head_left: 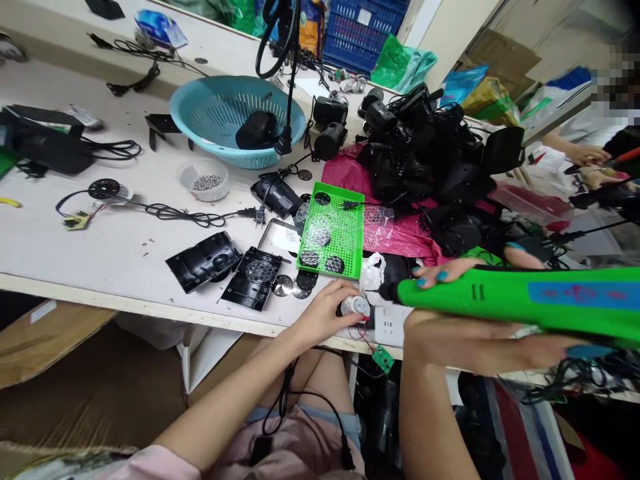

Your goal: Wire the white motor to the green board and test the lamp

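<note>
Green elec. screwdriver (500, 293) in R hand (450, 340), curled round it; prob. stiff, hefty, best held mid-barrel. L hand (327, 310) pinches small silver motor (356, 306) near tabletop (115, 247) edge; looks light, hard-cased, grip sides.

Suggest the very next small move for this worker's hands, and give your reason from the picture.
Probably bring the dark tip of the green tool over to the silver part. The left hand holds that part at the table's edge, and the right hand grips the tool with its tip pointing that way, seemingly a little short of it.
</note>
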`<action>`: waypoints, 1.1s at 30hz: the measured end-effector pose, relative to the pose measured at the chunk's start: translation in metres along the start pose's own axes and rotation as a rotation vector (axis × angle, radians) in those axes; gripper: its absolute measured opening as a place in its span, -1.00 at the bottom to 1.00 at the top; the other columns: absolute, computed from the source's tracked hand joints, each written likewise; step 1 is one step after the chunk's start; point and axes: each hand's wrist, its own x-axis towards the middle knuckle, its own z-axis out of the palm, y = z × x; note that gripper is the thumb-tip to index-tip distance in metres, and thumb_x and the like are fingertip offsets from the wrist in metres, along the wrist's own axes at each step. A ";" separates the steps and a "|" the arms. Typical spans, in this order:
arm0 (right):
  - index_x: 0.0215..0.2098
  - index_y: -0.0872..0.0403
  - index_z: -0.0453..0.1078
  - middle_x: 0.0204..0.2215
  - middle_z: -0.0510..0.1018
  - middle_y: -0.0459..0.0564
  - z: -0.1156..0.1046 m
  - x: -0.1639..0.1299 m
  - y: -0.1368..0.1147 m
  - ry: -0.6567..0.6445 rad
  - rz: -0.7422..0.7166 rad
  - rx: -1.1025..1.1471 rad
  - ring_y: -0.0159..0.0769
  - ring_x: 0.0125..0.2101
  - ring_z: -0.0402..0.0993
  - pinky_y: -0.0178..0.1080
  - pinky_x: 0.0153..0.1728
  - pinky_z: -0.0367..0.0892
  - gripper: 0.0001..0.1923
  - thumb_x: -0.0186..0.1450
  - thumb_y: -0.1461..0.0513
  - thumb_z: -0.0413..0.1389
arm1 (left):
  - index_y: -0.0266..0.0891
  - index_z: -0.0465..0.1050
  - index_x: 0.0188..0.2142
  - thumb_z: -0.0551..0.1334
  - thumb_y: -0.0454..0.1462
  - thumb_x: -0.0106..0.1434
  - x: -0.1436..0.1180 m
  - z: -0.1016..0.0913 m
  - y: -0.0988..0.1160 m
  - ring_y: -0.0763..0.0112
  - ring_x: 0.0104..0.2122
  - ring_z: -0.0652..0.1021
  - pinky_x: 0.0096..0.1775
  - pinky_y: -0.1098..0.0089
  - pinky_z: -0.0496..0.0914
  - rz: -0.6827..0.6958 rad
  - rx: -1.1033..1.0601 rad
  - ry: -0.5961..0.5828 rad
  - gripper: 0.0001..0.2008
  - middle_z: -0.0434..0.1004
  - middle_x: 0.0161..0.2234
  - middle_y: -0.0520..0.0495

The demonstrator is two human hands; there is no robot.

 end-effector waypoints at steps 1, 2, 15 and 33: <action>0.18 -0.16 0.26 -0.34 0.35 -0.01 -0.001 0.006 0.001 0.102 -0.076 0.050 -0.14 -0.38 0.42 -0.08 -0.32 0.37 -0.53 0.48 -0.07 -0.26 | -0.22 0.49 -0.11 0.41 -0.25 0.19 -0.001 -0.001 0.001 0.21 0.02 0.50 0.07 0.24 0.37 0.012 0.019 0.022 -0.71 0.48 -0.05 -0.15; 0.14 -0.09 0.31 -0.31 0.38 0.02 -0.004 0.011 0.003 0.165 -0.121 0.088 -0.10 -0.29 0.47 -0.08 -0.27 0.38 -0.54 0.50 0.01 -0.28 | -0.22 0.48 -0.14 0.42 -0.25 0.18 -0.002 -0.001 0.002 0.19 0.04 0.48 0.08 0.21 0.35 0.027 0.038 0.048 -0.73 0.49 -0.04 -0.15; -0.13 0.02 0.45 -0.26 0.50 0.02 -0.037 -0.103 0.014 -0.383 0.012 -0.358 -0.22 -0.21 0.47 -0.18 -0.19 0.40 -0.85 0.38 0.32 0.10 | -0.15 0.17 0.12 0.26 -0.36 0.11 -0.030 -0.010 0.058 0.32 -0.11 0.53 -0.06 0.35 0.43 -0.356 -0.528 0.100 -0.42 0.48 -0.05 -0.08; -0.28 0.08 0.52 -0.36 0.55 -0.02 -0.038 -0.108 0.023 -0.527 0.394 -0.253 -0.30 -0.35 0.50 -0.33 -0.36 0.41 -0.81 0.36 0.12 0.15 | -0.13 0.23 0.10 0.18 -0.40 0.24 -0.064 -0.020 0.066 0.35 -0.04 0.56 0.00 0.29 0.47 -0.377 -0.192 0.166 -0.56 0.41 0.17 -0.19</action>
